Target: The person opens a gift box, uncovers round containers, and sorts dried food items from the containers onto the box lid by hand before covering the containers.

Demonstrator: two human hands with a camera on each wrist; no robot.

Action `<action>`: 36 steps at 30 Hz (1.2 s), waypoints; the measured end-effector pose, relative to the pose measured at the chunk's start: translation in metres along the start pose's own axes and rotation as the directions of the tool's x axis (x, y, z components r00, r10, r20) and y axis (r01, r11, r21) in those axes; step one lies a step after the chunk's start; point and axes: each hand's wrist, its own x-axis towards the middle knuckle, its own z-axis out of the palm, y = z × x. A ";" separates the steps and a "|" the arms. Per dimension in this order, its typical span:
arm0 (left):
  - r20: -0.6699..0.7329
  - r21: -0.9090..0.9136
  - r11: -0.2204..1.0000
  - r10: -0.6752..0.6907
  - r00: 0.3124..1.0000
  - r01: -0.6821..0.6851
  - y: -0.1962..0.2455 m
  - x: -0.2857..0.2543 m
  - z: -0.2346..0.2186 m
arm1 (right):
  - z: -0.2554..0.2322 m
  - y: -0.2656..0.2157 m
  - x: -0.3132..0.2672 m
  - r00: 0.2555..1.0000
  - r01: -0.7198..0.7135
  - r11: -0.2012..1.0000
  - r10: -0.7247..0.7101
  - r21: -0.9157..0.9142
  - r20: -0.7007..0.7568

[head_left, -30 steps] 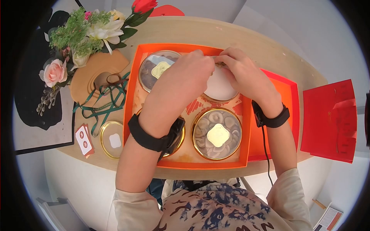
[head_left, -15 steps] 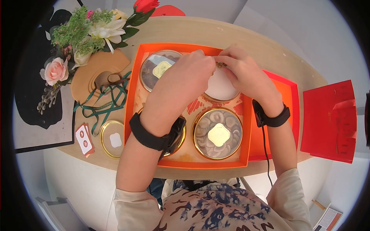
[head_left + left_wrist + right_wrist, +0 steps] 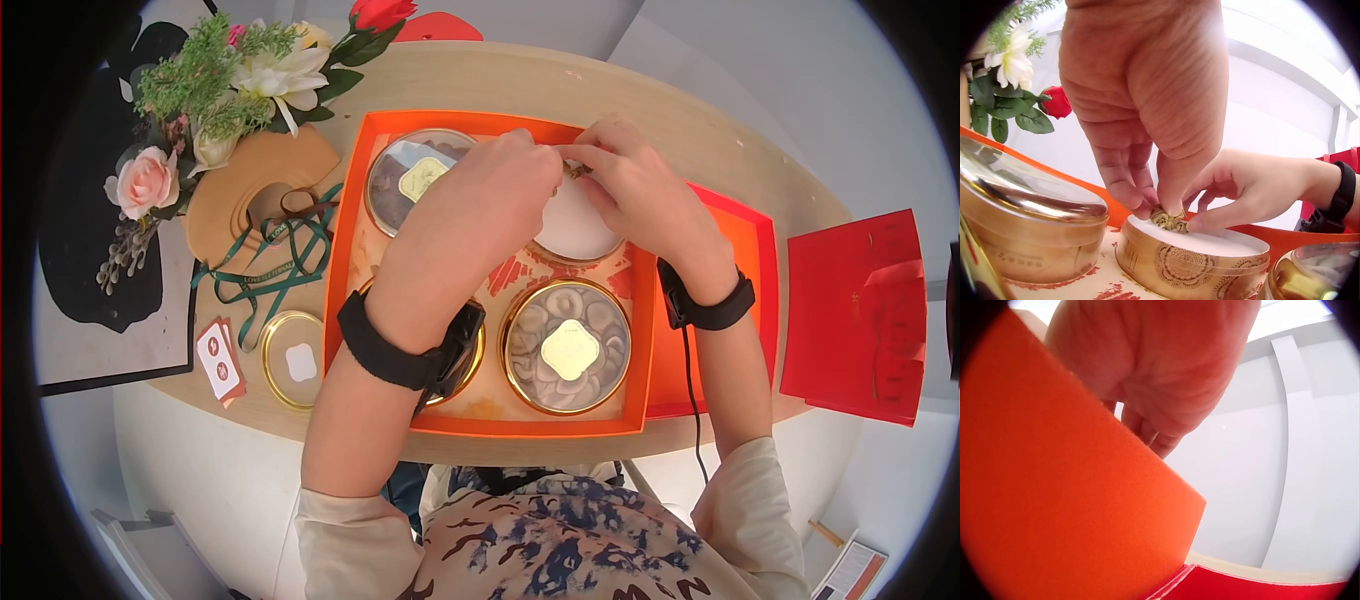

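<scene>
A small gold ridged piece (image 3: 1169, 220) sits at the surface of a white-topped round container (image 3: 1200, 259) with a gold patterned side wall. My left hand (image 3: 480, 205) pinches the piece between thumb and fingertips, knuckles up. From the other side my right hand (image 3: 645, 195) reaches in, its thumb and forefinger closed around the same piece. The piece's exact kind cannot be told. In the right wrist view the orange box wall (image 3: 1085, 481) hides the right fingertips. A clear-lidded tin (image 3: 565, 345) of ring-shaped cookies stands nearer to me.
All sits in an orange box (image 3: 530, 428); another lidded tin (image 3: 385, 185) stands at its far left. To the left lie a gold-rimmed lid (image 3: 285, 385), cards (image 3: 218, 362), green ribbon (image 3: 280, 285) and flowers (image 3: 145, 185). At right are a red-orange box part (image 3: 735, 300) and red bag (image 3: 855, 310).
Both hands stay nearly in place over the white-topped container, with only slight finger movement. The whole head view shifts a little to the right.
</scene>
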 end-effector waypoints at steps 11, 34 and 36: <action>0.005 0.000 1.000 -0.002 1.000 0.002 0.001 0.000 -0.001 | 0.000 -0.001 -0.001 0.998 -0.015 0.999 0.018 -0.043 0.060; 0.017 -0.015 1.000 -0.004 1.000 0.005 -0.001 0.002 0.001 | 0.001 -0.001 0.000 0.996 -0.061 0.993 0.053 0.101 0.074; 0.035 -0.001 1.000 -0.007 0.999 0.007 0.000 0.003 -0.002 | 0.001 0.000 0.001 0.995 -0.065 0.993 0.057 0.101 0.082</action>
